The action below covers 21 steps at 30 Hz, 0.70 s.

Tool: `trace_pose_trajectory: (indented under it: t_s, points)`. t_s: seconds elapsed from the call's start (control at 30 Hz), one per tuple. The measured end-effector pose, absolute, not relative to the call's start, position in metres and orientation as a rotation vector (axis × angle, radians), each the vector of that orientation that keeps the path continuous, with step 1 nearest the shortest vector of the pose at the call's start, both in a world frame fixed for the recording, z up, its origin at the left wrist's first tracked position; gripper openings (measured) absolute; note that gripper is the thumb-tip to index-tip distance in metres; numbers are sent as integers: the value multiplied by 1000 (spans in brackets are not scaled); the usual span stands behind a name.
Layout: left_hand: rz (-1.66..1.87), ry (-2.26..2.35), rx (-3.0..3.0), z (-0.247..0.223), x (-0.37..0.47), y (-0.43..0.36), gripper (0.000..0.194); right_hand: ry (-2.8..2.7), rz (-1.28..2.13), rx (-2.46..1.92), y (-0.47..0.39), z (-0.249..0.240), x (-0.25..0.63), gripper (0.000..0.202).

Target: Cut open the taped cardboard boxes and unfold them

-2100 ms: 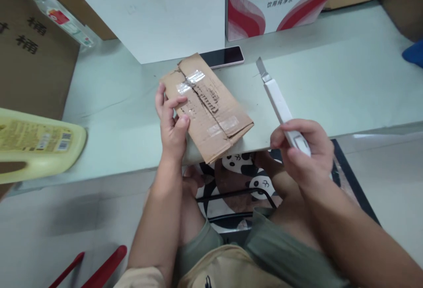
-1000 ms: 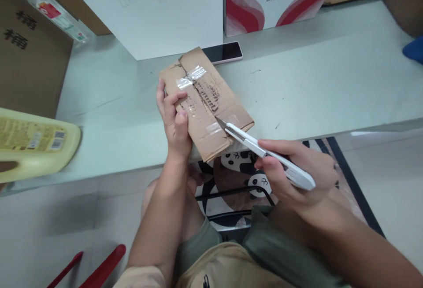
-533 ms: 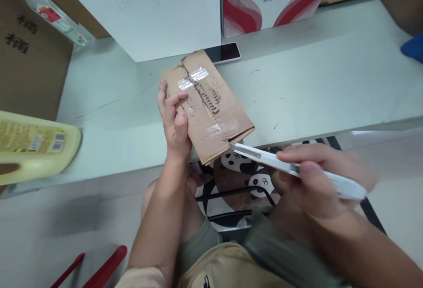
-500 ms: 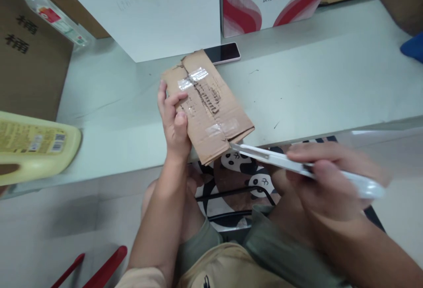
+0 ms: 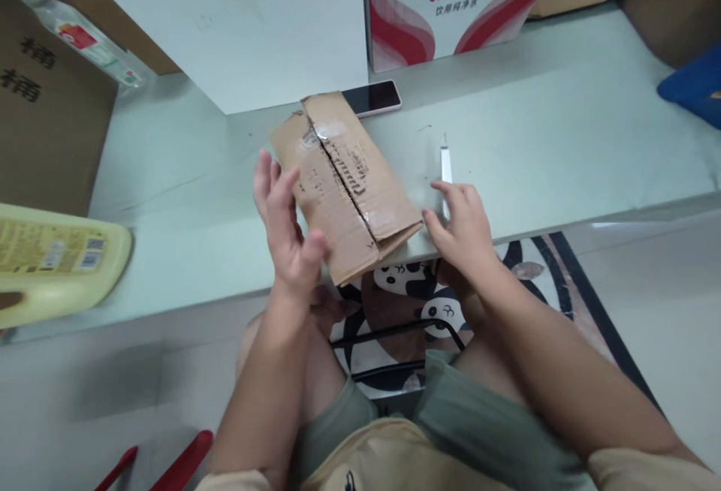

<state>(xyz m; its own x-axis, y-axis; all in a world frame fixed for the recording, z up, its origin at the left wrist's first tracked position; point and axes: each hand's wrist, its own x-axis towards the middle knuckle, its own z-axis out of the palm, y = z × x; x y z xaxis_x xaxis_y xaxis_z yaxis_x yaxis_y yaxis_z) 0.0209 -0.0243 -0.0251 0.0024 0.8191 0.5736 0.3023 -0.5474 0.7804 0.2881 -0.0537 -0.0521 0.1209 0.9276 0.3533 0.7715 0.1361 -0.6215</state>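
A small brown cardboard box (image 5: 343, 191) lies slantwise at the table's front edge, its near corner jutting over. A dark slit runs along its middle seam, through the clear tape. My left hand (image 5: 290, 224) is beside the box's left side, fingers spread and thumb near the surface; whether it touches I cannot tell. Just right of the box, my right hand (image 5: 460, 222) has its fingers apart and holds nothing. Beneath and beyond those fingers, a white utility knife (image 5: 445, 164) rests on the table, blade end pointing away from me.
Behind the box lie a phone (image 5: 378, 97) and a large white box (image 5: 270, 33). A red-and-white carton (image 5: 451, 18) stands farther right. On the left are a yellow jug (image 5: 61, 266), a plastic bottle (image 5: 84, 37) and a brown carton (image 5: 50, 131). Something blue (image 5: 692, 93) sits far right.
The utility knife has left my right hand and now lies on the table. My left hand has loosened from the box, and the slit along the seam now cuts through the tape.
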Motion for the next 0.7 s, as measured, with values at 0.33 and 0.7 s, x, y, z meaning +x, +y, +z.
trace_pose_trajectory:
  t_s: [0.33, 0.7]
  points:
    - [1555, 1140, 2222, -30, 19, -44, 102, -1799, 252, -1880, -48, -57, 277, 37]
    - [2079, 1515, 1534, -15, 13, -41, 22, -1924, 250, -1569, -52, -66, 262, 25]
